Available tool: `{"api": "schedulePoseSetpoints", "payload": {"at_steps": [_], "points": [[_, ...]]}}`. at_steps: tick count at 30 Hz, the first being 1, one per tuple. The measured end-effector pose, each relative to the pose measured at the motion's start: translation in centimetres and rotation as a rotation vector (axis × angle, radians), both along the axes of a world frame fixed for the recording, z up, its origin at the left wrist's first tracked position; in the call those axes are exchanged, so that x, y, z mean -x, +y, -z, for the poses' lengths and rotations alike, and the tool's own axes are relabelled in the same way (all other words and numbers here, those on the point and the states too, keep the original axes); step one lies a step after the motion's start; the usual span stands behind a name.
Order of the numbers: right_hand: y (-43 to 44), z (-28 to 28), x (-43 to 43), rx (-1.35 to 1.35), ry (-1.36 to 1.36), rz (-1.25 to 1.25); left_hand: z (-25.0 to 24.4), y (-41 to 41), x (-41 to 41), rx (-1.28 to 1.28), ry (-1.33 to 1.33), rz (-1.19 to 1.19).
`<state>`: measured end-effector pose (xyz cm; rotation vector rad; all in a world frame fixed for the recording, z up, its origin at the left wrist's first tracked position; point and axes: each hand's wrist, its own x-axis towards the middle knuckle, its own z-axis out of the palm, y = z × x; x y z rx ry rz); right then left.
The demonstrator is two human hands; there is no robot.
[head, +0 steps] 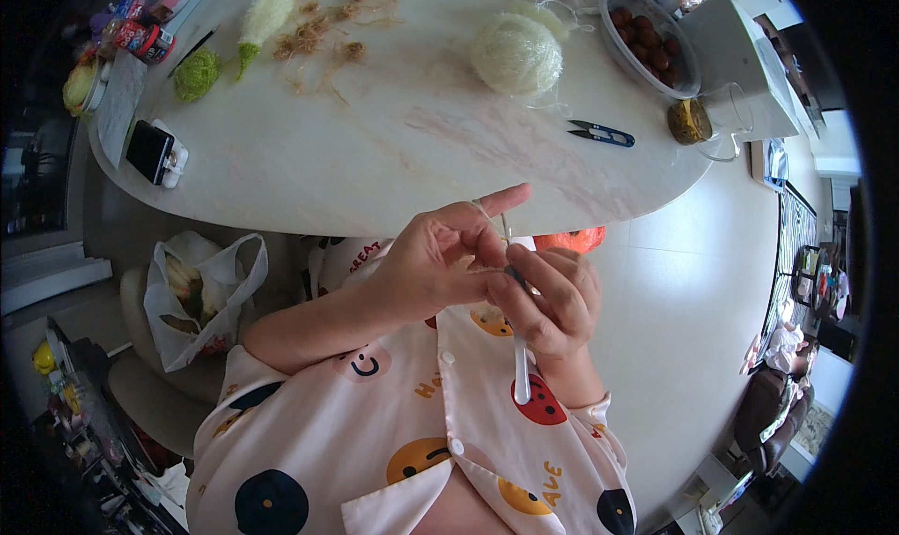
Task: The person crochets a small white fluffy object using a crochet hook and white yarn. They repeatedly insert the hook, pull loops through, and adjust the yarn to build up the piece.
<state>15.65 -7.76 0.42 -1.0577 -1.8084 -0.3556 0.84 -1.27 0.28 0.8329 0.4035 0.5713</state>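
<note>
My right hand point(551, 299) grips a crochet hook with a grey and white handle point(520, 370), its tip pointing up between my fingers. A thin pale strand of yarn point(484, 214) runs over the raised index finger of my left hand point(456, 254), whose other fingers pinch close to the hook. The work at the hook is mostly hidden by my fingers. On the table lie a ball of fuzzy pale yarn point(517, 53), a small green yarn ball point(197, 75), a crocheted white and green piece point(265, 20), brown tangled yarn pieces point(307, 36) and blue thread snips point(602, 134).
A bowl of brown round fruit point(694, 75) and a glass jug point(730, 110) stand at the right of the marble table point(337, 176). A black phone point(149, 152) lies at the left. Below, a white plastic bag point(168, 324) rests on a chair.
</note>
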Motion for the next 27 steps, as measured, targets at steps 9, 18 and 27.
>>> {"api": "schedulePoseSetpoints", "payload": {"at_steps": [9,18,27], "points": [[0.0,0.6,-0.8,0.182,0.578,-0.349,-1.2,0.8,0.6,0.302,-0.065,0.227],[-0.6,-0.2,-1.4,0.544,1.57,-0.661,-0.6,0.9,1.5,0.218,-0.021,0.246],[-0.9,-0.6,0.1,0.559,1.507,-0.574,-1.0,-0.3,1.1,-0.041,0.048,0.085]]}}
